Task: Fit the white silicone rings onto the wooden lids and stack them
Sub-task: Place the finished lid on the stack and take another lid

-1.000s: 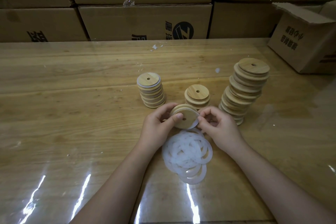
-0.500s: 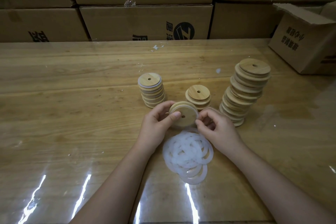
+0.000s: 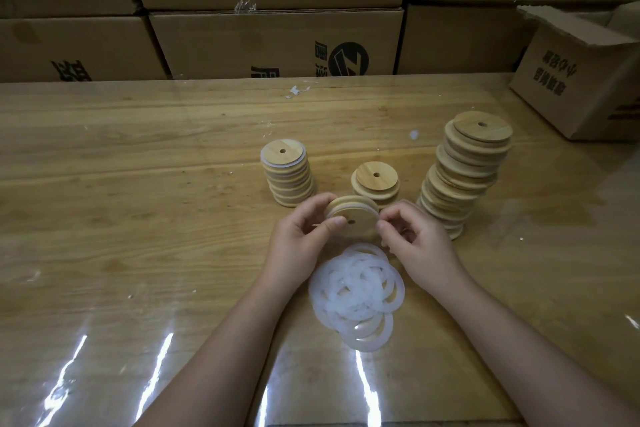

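Lid (image 3: 356, 215) on edge in left hand's (image 3: 299, 241) curled fingers (image 3: 333, 223); right hand's (image 3: 417, 248) fingers pinching its rim, ring unclear. Seat evenly, turning lid.

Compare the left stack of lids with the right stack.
The left stack is shorter and fairly straight; the right stack is taller and leans unevenly. The left stack shows white ring edges; the right stack shows none. Both are round wooden lids with holes.
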Demonstrator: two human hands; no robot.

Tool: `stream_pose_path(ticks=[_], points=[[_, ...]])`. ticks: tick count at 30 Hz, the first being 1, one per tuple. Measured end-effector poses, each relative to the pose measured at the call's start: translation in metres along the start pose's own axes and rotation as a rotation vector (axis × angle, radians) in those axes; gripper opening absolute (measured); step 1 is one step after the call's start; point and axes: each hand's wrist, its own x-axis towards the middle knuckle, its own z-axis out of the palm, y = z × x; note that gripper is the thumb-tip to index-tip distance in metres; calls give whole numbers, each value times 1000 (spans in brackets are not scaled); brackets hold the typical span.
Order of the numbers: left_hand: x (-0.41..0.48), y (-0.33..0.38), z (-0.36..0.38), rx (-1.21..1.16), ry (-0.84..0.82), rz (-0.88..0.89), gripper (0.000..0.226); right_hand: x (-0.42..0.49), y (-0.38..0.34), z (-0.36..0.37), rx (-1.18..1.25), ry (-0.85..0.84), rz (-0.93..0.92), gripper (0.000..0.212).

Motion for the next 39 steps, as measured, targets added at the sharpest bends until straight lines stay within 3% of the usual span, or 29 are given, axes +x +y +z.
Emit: stream_pose_path(ticks=[9, 16, 24, 30, 36, 39], points=[[-1, -4, -2, 279, 81, 136, 44, -1, 2, 0, -86, 29, -98, 10], [-1, -2, -1, 350, 70, 214, 35, -1, 3, -1, -102, 54, -127, 8], [-1, -1, -4, 136, 20, 24, 21, -2, 5, 0, 94, 24, -12, 17], [2, -1, -7, -38, 34, -60, 42, -2, 3, 3, 216, -57, 28, 32], [3, 0, -7, -32, 20, -60, 14, -3, 0, 2, 266, -111, 24, 41], [3, 1, -6, -31, 25, -80, 15, -3, 0, 2, 271, -123, 36, 40]])
